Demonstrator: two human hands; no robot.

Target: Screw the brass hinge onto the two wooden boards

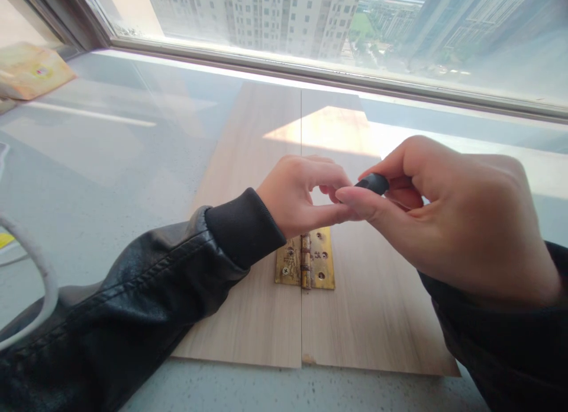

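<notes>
My right hand (470, 216) pinches a short black rounded piece (374, 183) between thumb and fingers; its left end is hidden by the fingertips. From the left, my left hand (302, 193) reaches in with its thumb and fingers closed together at that end, touching my right thumb. What the left fingers hold is hidden. Below them a worn brass hinge (327, 264) lies across the seam between two light wooden boards (248, 317) (377, 335). Cross-head screws sit in its left leaf, while several holes show in the right leaf. My left wrist covers the hinge's upper part.
Both boards lie on a speckled pale countertop (146, 181) beside a window (288, 21). A white cable (44, 287) loops at the left edge. At the far left stands a yellowish box or packet (38, 71). Bright sunlight falls on the boards' far end.
</notes>
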